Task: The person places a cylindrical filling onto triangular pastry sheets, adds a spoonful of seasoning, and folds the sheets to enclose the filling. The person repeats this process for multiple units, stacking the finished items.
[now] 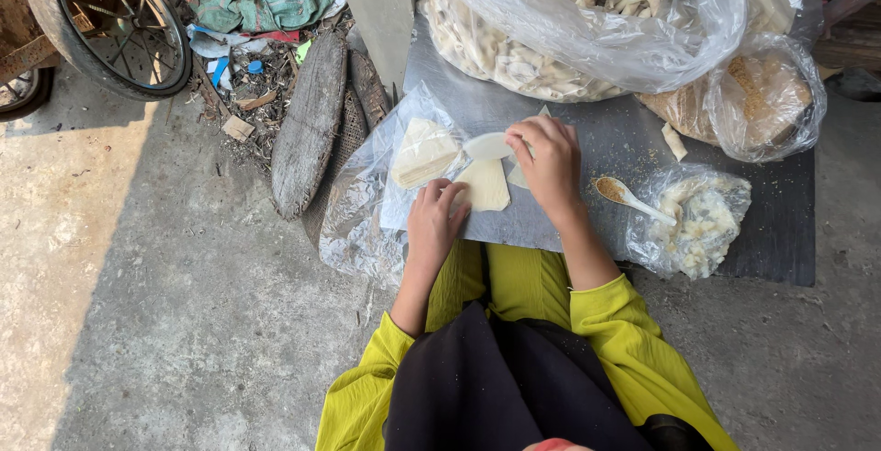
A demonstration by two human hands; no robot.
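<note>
My right hand (551,162) pinches a thin pale wrapper sheet (488,145) and lifts its edge above the grey metal board (606,134). Just below it my left hand (435,220) presses flat on another pale wrapper sheet (485,185) lying on the board. A stack of the same wrappers (422,151) sits inside a clear plastic bag (367,203) to the left of both hands. To the right of my right hand a white spoon (629,197) heaped with brown filling rests on the board.
A big clear bag of rolled pastries (587,20) fills the board's far side. A bag of brown filling (762,98) and a small bag of pale lumps (702,222) lie at the right. Wooden planks (310,125), rubbish and a wheel (115,15) are on the concrete at left.
</note>
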